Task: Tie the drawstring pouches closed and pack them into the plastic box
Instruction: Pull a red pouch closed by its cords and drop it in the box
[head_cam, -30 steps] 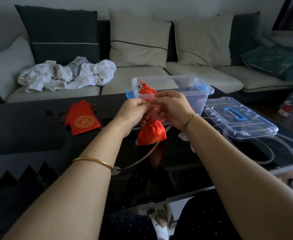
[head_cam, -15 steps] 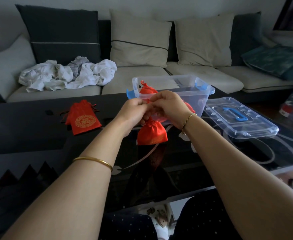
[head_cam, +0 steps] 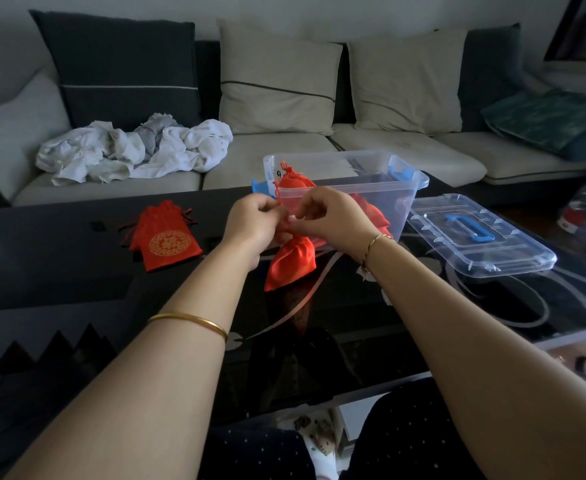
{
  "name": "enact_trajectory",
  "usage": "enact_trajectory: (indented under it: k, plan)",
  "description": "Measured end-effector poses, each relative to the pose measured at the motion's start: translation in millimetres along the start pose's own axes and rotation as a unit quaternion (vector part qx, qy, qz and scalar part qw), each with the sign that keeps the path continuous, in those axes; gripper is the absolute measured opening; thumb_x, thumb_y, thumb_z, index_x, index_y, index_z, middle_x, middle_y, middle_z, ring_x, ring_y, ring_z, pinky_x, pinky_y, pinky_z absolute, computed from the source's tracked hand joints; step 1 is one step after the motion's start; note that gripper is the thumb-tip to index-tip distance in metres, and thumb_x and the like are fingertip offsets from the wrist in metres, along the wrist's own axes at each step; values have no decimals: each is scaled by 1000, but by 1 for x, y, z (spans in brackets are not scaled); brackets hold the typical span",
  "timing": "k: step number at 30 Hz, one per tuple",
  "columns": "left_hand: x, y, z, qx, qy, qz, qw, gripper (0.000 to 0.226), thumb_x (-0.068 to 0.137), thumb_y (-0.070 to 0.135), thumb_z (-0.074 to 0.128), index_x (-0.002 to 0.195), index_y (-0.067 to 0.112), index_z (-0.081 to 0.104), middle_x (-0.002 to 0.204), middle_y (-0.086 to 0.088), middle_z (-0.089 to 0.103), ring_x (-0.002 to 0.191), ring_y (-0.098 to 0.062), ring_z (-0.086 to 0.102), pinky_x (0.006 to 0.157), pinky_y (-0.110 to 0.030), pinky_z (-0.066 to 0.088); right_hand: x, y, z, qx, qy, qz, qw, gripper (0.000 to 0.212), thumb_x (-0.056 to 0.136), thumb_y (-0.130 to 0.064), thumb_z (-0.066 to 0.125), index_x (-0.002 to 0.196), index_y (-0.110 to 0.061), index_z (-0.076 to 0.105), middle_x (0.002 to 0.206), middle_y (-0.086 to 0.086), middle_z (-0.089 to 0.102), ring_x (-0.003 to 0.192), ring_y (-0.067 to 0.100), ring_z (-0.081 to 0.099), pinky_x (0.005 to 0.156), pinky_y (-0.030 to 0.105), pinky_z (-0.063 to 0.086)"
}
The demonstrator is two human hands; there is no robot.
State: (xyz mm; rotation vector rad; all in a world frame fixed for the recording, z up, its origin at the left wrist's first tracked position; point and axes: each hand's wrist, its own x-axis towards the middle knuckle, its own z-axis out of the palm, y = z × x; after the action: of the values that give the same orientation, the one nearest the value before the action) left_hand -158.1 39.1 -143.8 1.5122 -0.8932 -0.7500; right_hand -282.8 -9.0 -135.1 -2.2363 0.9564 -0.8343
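Both grips are narrow. The left hand (head_cam: 253, 223) pinches the thin red cord (head_cam: 277, 195), a strand of which rises from its fingertips, and the right hand (head_cam: 329, 220) closes its fingertips on the gathered neck of the red satin drawstring pouch (head_cam: 289, 263). The pouch hangs below them, tilted, with its lower corner close to the glossy black surface (head_cam: 59, 271), just in front of the clear plastic box (head_cam: 405, 180). To tie it well, I would judge, the neck should be drawn fully shut before the knot is set. One hand should hold the gathers steady while the other pulls the cord ends evenly, because slippery satin is likely to reopen if the tension drops. The knot should sit tight against the fabric. From there the box is near, and another tied red pouch (head_cam: 296, 181) already stands in its near-left corner, so the pouch has only a short way to go. A flat red pouch with a gold emblem (head_cam: 165, 239) lies untied to the left, and the clear lid with a blue handle (head_cam: 478, 237) rests to the right of the box. The knot itself is hidden behind the knuckles, so I cannot tell how far it has got. Red showing through the box wall suggests more pouches inside, but I cannot make out how many.
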Motion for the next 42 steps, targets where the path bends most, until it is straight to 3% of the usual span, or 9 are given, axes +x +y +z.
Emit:
enact_trajectory:
  k: [6, 14, 23, 25, 27, 31, 34, 38, 42]
  plan:
    - [-3, 4, 0, -17, 25, -31, 999, 21, 91, 4, 56, 71, 9, 58, 68, -8, 58, 53, -17, 55, 56, -26, 55, -2, -3, 6, -27, 6, -39, 999, 22, 70, -15, 77, 87, -10, 63, 65, -11, 46, 56, 1, 40, 53, 10, 34]
    - [-5, 7, -3, -28, 48, -50, 997, 21, 87, 0, 58, 67, 7, 61, 78, -16, 65, 63, -27, 60, 81, -42, 56, -2, -9, 7, -87, 21, -94, 992, 17, 74, -23, 75, 87, -13, 70, 70, -16, 44, 65, -3, 38, 70, 28, 38]
    - [-7, 11, -5, -54, 46, -43, 997, 25, 84, -7, 57, 63, 7, 61, 63, -9, 63, 43, -13, 58, 53, -24, 54, -1, -11, 11, -123, 23, -130, 984, 11, 80, -15, 68, 85, -6, 71, 71, -6, 49, 72, 8, 41, 61, 20, 26]
    - [-3, 10, -6, -53, 59, -27, 996, 25, 82, -8, 57, 63, 7, 59, 60, -9, 62, 48, -17, 60, 60, -29, 57, 1, -8, 12, -103, 28, -110, 988, 9, 80, -15, 68, 81, -6, 70, 64, -15, 43, 63, 2, 40, 58, 14, 30]
    - [0, 10, -7, -4, 79, 10, 997, 14, 83, -5, 57, 76, 8, 60, 76, -12, 65, 70, -25, 65, 74, -34, 57, 1, -6, 13, -79, 23, -78, 994, 8, 82, -14, 67, 79, -7, 70, 58, -16, 42, 55, -1, 39, 55, 8, 33]
    - [-1, 10, -6, 194, 110, 114, 968, 24, 88, 1, 54, 110, 9, 57, 113, -10, 59, 104, -20, 59, 80, -23, 41, 1, -6, 16, -51, 19, -29, 998, 12, 83, -8, 62, 75, 0, 68, 59, -4, 54, 54, 4, 42, 54, 11, 38]
    - [-3, 13, -9, 241, 109, 168, 950, 22, 89, -2, 49, 106, 8, 57, 116, -10, 57, 98, -17, 59, 73, -16, 38, 4, 2, 13, -35, 37, 20, 998, 18, 83, -9, 60, 78, 8, 67, 78, 21, 65, 66, 15, 48, 70, 38, 48]
    - [-10, 17, -8, 252, 52, 181, 949, 15, 83, 2, 57, 84, 16, 63, 94, -2, 57, 83, -9, 54, 57, -3, 36, 4, 8, 7, 51, 70, 87, 992, 23, 81, -14, 66, 81, 9, 68, 81, 25, 67, 68, 18, 51, 74, 41, 51]
    - [-11, 11, 3, 304, 23, 204, 930, 6, 78, 18, 70, 82, 23, 69, 102, -1, 48, 100, -17, 53, 84, -22, 42, 3, 6, 7, 136, 71, 139, 978, 16, 83, -14, 65, 74, -1, 68, 66, 9, 61, 61, 15, 53, 63, 33, 51]
